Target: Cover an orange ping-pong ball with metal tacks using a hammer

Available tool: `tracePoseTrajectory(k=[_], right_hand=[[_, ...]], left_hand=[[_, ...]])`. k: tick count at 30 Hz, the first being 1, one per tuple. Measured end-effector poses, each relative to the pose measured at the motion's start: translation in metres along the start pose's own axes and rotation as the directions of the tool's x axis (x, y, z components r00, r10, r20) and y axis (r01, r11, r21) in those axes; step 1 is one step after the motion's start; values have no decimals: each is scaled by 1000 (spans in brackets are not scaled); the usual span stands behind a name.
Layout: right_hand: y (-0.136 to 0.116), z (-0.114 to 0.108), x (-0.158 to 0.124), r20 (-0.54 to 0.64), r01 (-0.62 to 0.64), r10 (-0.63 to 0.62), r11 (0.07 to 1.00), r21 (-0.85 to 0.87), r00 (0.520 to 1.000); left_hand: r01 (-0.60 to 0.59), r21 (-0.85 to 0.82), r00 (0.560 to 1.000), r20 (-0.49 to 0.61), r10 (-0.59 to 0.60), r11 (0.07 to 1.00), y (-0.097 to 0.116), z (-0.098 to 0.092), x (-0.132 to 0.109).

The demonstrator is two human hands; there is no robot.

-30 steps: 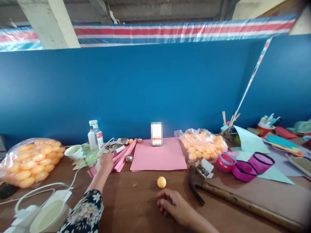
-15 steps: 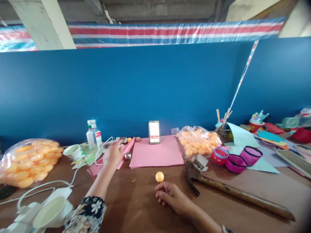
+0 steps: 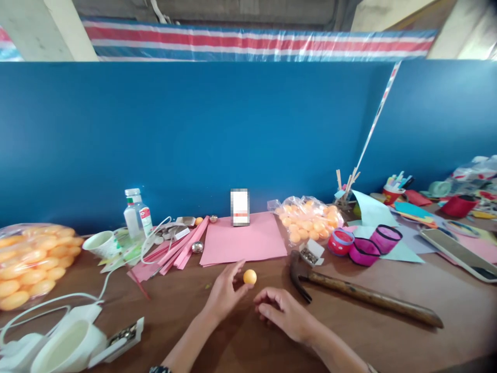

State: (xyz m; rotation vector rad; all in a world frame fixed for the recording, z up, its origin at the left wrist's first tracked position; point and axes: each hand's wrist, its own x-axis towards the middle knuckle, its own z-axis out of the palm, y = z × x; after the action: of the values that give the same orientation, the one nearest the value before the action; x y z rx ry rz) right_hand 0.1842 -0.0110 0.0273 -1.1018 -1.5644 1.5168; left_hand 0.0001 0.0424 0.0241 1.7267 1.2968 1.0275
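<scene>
A small orange ball point(image 3: 249, 276) lies on the brown table point(image 3: 388, 331), just in front of a pink paper sheet point(image 3: 244, 241). My left hand point(image 3: 225, 291) lies to the left of the ball with its fingers stretched out, the fingertips at the ball or just touching it. My right hand point(image 3: 280, 310) rests on the table below and to the right of the ball, fingers curled under, with nothing visible in them. A hammer point(image 3: 361, 295) lies just right of my right hand.
Clear bags of orange balls sit at the left point(image 3: 31, 264) and behind the hammer point(image 3: 308, 220). Pink paper strips point(image 3: 174, 251), a bottle point(image 3: 135, 215), a paper cup point(image 3: 103, 243) and a white cable are at the left. Coloured rings point(image 3: 363, 251) and paper lie to the right.
My left hand has drawn back from the pink strips and come right, down to the orange ball. My right hand has barely moved. The view has shifted a little to the right.
</scene>
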Motion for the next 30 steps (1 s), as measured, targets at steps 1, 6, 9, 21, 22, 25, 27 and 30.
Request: tracePoseTrajectory(k=[1, 6, 9, 21, 22, 25, 27, 30], right_hand=[[-1, -2, -2, -17, 4, -5, 1000, -23, 1000], [0, -8, -6, -54, 6, -11, 996, -92, 998], [-6, -13, 1, -91, 47, -59, 990, -136, 994], [2, 1, 58, -375, 328, -432, 892, -310, 820], [4, 2, 58, -380, 330, -438, 889, -317, 815], [2, 4, 56, -383, 315, -429, 891, -326, 818], [0, 6, 54, -381, 314, -422, 896, -313, 823], [-3, 6, 51, -381, 324, -424, 897, -300, 821]], left_hand=[[3, -45, 1000, 7, -3, 999, -1, 2, -1], [66, -234, 998, -3, -68, 970, -3, 8, 6], [142, -350, 988, -3, -153, 926, -2, 11, 11], [311, -831, 947, 227, -229, 461, 14, 23, 13], [300, -824, 951, 219, -218, 481, 13, 23, 12], [270, -792, 960, 180, -212, 548, 11, 24, 10], [257, -776, 963, 159, -216, 575, 10, 26, 8], [262, -780, 962, 167, -213, 568, 10, 29, 5]])
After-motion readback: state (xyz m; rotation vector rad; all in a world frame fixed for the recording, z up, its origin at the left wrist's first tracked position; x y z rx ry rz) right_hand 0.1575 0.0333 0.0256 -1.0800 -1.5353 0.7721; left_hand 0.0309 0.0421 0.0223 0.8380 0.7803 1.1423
